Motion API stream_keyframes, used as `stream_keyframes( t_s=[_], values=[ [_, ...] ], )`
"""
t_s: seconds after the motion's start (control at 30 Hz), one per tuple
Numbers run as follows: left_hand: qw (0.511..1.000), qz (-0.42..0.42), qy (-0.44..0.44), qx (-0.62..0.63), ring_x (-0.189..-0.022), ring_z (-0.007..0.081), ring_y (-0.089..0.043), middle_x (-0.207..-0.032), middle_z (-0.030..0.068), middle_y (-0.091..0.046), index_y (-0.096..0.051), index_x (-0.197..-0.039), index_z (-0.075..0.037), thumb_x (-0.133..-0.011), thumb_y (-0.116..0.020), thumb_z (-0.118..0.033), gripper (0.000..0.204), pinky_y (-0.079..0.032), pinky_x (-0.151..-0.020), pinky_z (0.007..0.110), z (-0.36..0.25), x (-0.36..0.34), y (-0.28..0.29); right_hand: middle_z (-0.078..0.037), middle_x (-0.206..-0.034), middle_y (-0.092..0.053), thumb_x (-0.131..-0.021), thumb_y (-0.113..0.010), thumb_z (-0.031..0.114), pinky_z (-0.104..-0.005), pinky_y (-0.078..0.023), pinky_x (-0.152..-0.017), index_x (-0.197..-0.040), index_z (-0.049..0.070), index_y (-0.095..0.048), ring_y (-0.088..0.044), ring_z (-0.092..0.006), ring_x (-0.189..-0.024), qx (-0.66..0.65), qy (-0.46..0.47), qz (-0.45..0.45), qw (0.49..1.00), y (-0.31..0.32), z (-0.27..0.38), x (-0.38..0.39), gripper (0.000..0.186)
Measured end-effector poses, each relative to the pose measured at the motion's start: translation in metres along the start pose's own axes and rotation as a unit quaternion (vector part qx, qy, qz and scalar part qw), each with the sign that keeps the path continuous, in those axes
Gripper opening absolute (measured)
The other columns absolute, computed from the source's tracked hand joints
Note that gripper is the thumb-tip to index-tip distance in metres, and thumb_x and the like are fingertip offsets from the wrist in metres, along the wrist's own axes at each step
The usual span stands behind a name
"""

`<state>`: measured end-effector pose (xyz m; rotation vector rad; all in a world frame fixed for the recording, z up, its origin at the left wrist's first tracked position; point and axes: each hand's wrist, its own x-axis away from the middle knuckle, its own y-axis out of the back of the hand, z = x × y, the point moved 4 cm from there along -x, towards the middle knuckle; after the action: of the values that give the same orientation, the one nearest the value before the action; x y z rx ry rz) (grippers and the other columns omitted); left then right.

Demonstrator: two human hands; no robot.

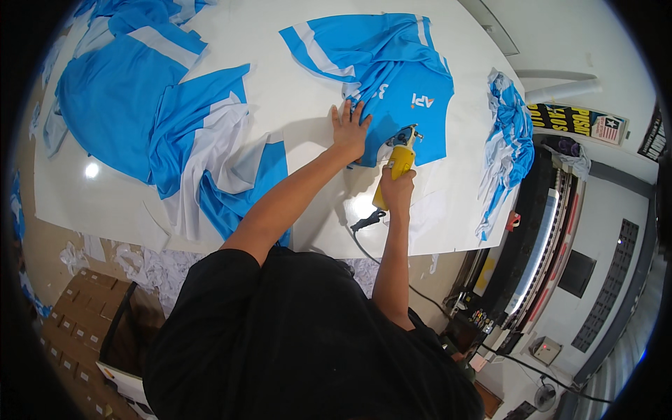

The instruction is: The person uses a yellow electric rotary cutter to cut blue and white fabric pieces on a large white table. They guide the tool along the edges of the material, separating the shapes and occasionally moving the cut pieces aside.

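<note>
L hand (351,131) atop blue cloth (409,78), nr cutter (401,161).

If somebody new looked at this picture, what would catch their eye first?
Probably the bright yellow corded tool in the right hand, at the near edge of the blue fabric on the white table. The left hand rests spread on that fabric, left of the tool. Next would likely be the large blue-and-white cloth pile on the table's left side.
</note>
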<state>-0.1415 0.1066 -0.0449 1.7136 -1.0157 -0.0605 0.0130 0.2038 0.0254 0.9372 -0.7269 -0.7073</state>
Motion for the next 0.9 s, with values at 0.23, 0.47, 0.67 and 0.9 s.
stream_keyframes(
  t_s=[0.23,0.47,0.67,0.9],
  values=[
    [1.000,0.004,-0.003,0.006,-0.160,0.0438,0.010,-0.177,0.0094,0.003,-0.023,-0.167,-0.031,-0.057,-0.100,-0.041,0.135,0.005,-0.121,0.072,0.000,0.001,0.001,-0.043,-0.107,-0.065,-0.091,-0.068,0.037,-0.0547,-0.057,-0.087,-0.115,-0.011,-0.042,-0.069,-0.0540,-0.098,0.003,-0.008,-0.006,1.000,0.001,-0.004,-0.011,0.059],
    [1.000,-0.001,-0.002,0.005,-0.160,0.0437,0.009,-0.177,0.0096,0.003,-0.024,-0.167,-0.031,-0.059,-0.099,-0.041,0.132,0.005,-0.121,0.072,0.002,0.000,0.000,-0.042,-0.113,-0.065,-0.090,-0.070,0.039,-0.0517,-0.058,-0.086,-0.121,-0.014,-0.043,-0.070,-0.0516,-0.100,0.016,-0.018,-0.007,1.000,0.002,-0.005,-0.018,0.068],
    [1.000,0.003,-0.003,-0.002,-0.160,0.0431,0.010,-0.177,0.0096,0.003,-0.022,-0.167,-0.031,-0.058,-0.099,-0.043,0.134,0.005,-0.121,0.072,0.001,0.000,0.001,-0.040,-0.113,-0.066,-0.089,-0.070,0.041,-0.0521,-0.057,-0.086,-0.123,-0.011,-0.044,-0.070,-0.0518,-0.101,0.011,-0.021,-0.003,1.000,0.004,-0.012,-0.016,0.067],
    [0.993,-0.070,-0.082,-0.051,-0.144,0.0399,-0.041,-0.153,0.0175,-0.047,-0.063,-0.135,-0.017,-0.081,-0.082,-0.038,0.061,-0.028,-0.117,0.068,-0.001,-0.005,-0.015,-0.017,-0.095,-0.067,-0.097,-0.068,0.040,-0.0413,-0.059,-0.067,-0.117,-0.004,-0.053,-0.070,-0.0281,-0.078,-0.164,-0.050,0.118,0.978,0.051,-0.089,0.073,0.051]
  ],
)
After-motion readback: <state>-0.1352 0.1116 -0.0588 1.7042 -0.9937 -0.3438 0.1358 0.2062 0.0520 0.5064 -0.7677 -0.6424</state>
